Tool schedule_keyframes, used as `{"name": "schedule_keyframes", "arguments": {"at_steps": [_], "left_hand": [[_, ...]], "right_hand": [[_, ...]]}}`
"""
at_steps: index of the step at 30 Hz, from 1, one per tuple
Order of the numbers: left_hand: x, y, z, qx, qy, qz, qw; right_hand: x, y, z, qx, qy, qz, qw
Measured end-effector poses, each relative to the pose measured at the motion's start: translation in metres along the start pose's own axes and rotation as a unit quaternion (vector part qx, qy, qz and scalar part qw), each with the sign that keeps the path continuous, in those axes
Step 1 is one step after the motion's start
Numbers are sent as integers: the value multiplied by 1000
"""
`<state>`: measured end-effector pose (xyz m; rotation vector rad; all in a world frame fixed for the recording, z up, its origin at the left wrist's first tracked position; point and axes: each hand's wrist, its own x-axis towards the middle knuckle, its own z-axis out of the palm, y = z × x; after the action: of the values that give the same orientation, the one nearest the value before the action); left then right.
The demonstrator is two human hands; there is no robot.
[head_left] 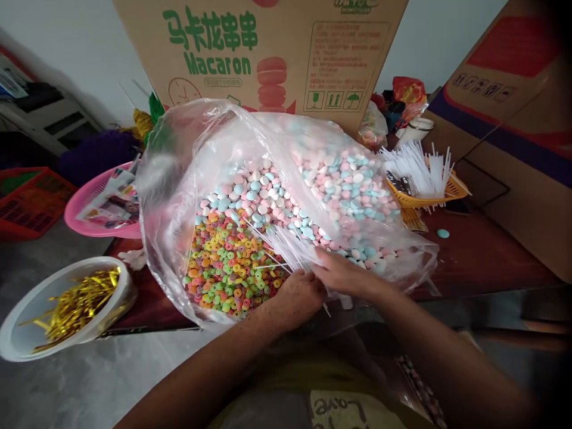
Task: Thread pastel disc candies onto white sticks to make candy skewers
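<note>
A person's left hand (301,298) is closed around a bunch of thin white sticks (286,247). The right hand (339,271) is right beside it, touching the sticks, but its fingers are partly hidden, so it is hard to tell if they grip. The sticks point away from the person, over the front of a big clear bag (154,196).

The bag is wide open and full of sweets. Little rings (227,268) in red, orange, yellow and green fill the near left part. Pink, white and blue drops (263,193) fill the back and right side.

The bag sits on a dark red table (465,262). To its left, a pink basket (74,205) holds shiny packets (114,205). Nearer the person, a whitish tub (127,301) holds shiny gold strips (83,304). On the right, a yellow basket (429,199) holds a pile of loose sticks (420,167). One blue drop (443,233) lies on the table near that basket. A tall cardboard box (290,36) stands behind the bag.
</note>
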<state>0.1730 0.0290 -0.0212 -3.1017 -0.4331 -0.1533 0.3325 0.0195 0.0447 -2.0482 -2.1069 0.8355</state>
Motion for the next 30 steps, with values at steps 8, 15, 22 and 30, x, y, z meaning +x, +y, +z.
{"name": "schedule_keyframes", "arguments": {"at_steps": [8,15,22,30], "left_hand": [[-46,-2,-17,-69,37,-67,995],[-20,-17,-12,-14,103,-108,989],[30,-44,4,55,43,-97,993],[30,-45,-12,28,19,-136,990]], "right_hand": [[42,48,-49,116,78,18,990],[38,132,-96,-130,288,108,943],[36,172,-97,-193,349,216,891],[-2,160,-132,-143,330,203,910]]}}
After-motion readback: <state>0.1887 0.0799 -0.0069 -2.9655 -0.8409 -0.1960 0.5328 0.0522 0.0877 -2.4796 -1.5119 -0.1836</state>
